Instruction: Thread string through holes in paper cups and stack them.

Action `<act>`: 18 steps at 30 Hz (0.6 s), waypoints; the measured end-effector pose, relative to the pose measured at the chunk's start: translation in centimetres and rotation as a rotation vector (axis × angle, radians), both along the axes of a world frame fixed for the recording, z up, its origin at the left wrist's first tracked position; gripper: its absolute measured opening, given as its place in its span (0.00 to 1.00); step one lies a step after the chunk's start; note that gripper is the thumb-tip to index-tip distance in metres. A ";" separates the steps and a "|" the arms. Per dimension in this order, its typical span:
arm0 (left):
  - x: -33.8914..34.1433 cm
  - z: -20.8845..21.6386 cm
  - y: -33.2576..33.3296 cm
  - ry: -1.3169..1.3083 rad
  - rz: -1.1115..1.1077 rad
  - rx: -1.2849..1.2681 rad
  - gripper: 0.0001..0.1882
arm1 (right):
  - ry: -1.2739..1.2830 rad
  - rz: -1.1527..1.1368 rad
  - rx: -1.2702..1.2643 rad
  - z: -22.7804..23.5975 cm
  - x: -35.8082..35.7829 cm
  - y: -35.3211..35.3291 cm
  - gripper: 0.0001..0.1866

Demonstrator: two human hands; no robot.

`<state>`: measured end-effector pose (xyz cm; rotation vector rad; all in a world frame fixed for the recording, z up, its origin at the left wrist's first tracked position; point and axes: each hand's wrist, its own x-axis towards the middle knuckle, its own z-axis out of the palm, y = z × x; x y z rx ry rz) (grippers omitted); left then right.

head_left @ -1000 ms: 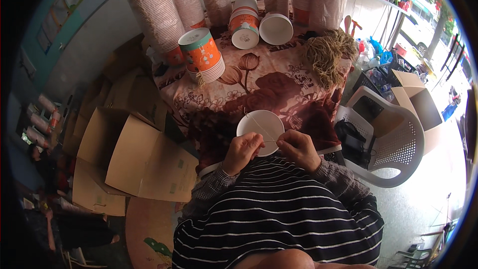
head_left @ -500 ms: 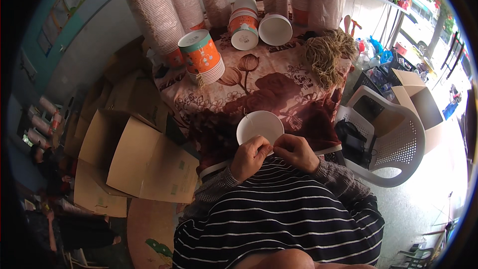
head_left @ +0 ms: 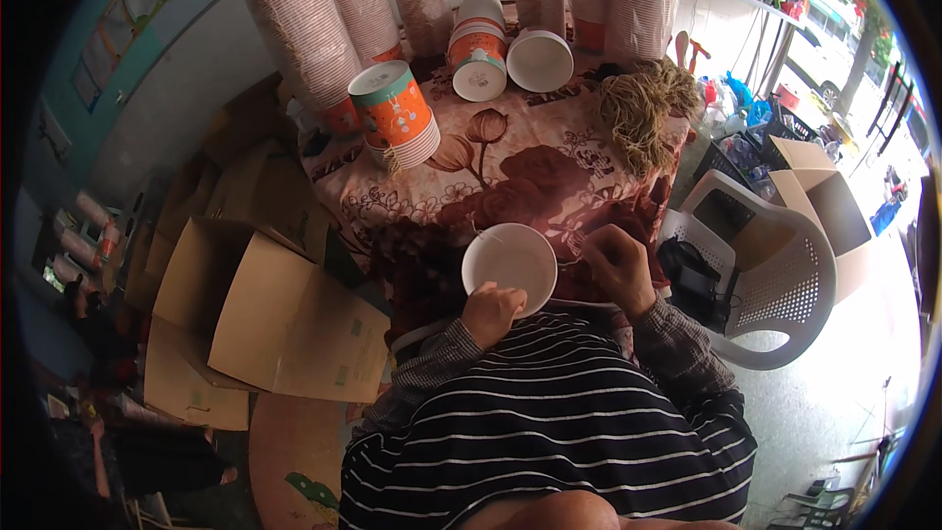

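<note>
Head view: a table draped in a floral maroon cloth (head_left: 510, 177) carries tall ribbed stacks of paper cups (head_left: 304, 29) at its far edge and a tangle of straw-coloured twine (head_left: 638, 113) at its right. At its near edge the left hand (head_left: 491, 312) grips the rim of a round white paper bowl (head_left: 510, 265). Just right of the bowl, the right hand (head_left: 618, 265) pinches a thin string.

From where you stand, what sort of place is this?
Probably a small home workshop for finishing paper cups: tall stacks of orange printed paper cups, a tangled heap of tan string and open brown cardboard boxes surround the floral-clothed table.
</note>
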<state>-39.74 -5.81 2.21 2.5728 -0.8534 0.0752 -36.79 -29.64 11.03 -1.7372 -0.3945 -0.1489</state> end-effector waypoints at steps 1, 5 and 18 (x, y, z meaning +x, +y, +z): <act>-0.1 0.2 -0.1 -0.037 0.019 -0.033 0.08 | 0.004 -0.002 0.000 0.0 -0.1 0.0 0.04; -0.2 -1.6 0.2 -0.221 0.060 0.082 0.05 | -0.042 0.009 -0.019 -0.3 -0.1 0.2 0.05; -2.3 10.8 1.0 -0.327 0.146 -0.492 0.10 | -0.336 0.140 -0.031 2.0 -1.1 2.8 0.04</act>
